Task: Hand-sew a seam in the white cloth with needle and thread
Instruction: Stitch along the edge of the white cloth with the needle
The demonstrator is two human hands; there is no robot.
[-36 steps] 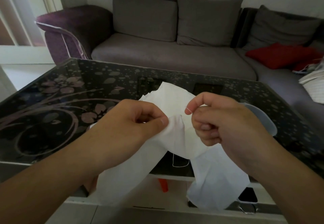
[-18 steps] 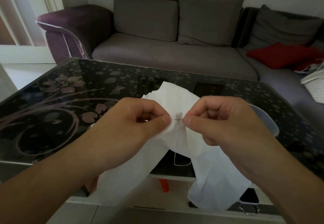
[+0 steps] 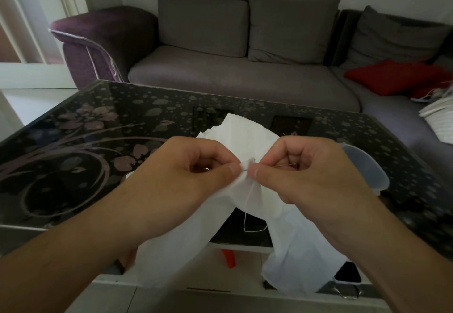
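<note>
I hold a white cloth [image 3: 247, 138] up over the near edge of the table; its two ends hang down below my wrists. My left hand [image 3: 193, 168] pinches a fold of the cloth between thumb and forefinger. My right hand [image 3: 306, 173] pinches a thin needle [image 3: 279, 165], which lies level with its tip at the fold, right beside my left thumb. A loop of white thread [image 3: 247, 229] hangs under the cloth between my hands.
A black glass table [image 3: 98, 136] with a flower pattern stands in front of me. A clear plastic lid or tub [image 3: 367, 168] lies behind my right hand. Beyond is a grey sofa [image 3: 240, 72] with a red cushion [image 3: 392, 75]. An orange object [image 3: 229, 258] sits under the table.
My right hand has come down and left, bringing the needle tip to the fold held by my left thumb. The hanging thread loop has shifted slightly. My left hand has stayed put.
</note>
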